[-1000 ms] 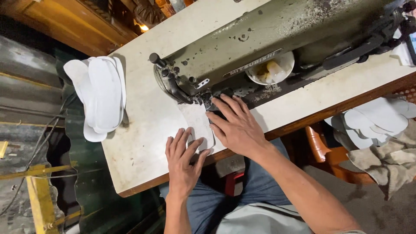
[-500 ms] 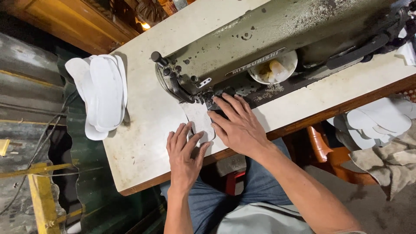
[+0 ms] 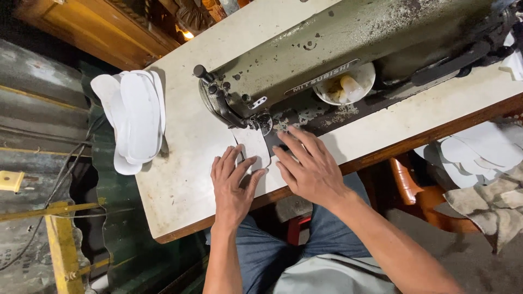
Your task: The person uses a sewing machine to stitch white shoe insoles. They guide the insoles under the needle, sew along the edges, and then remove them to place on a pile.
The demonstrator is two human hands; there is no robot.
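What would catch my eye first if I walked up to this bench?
Probably the worn grey-green sewing machine lying across the pale table. Below its needle end, the left hand and right hand press flat on a small white piece. A stack of white sole-shaped cutouts overhangs the table's left edge.

this is a small sewing workshop. an old green industrial sewing machine (image 3: 348, 60) stands on a worn white table (image 3: 180, 179). at 9 o'clock a stack of white cut soles (image 3: 133, 117) waits, at 3 o'clock more white pieces (image 3: 479, 155) lie, and corrugated metal sheets (image 3: 38, 109) are at the left.
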